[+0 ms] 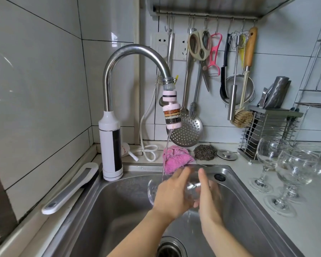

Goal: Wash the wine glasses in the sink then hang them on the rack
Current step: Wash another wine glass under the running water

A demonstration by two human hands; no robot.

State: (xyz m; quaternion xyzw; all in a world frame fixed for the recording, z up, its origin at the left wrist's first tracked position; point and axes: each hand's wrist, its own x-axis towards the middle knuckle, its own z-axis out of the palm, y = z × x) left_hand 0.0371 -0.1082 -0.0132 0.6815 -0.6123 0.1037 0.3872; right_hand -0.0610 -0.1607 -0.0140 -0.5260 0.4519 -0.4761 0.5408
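Over the steel sink (93,206) I hold a clear wine glass (192,184) lying on its side, its round foot (150,190) pointing left. My left hand (171,194) grips it near the stem and bowl. My right hand (208,199) wraps round the bowl from the right, fingers partly seen through the glass. A thin stream of water (166,154) runs from the faucet filter (171,112) down just left of the glass. Three more wine glasses (293,169) stand upright on the counter at the right.
A pink cloth (176,158), a steel scourer (205,152) and a sink plug (227,155) lie behind the sink. Utensils hang on a hook rail (208,15) above. A knife holder (271,130) and a wire dish rack (319,75) stand at the right. The drain (171,248) is below my arms.
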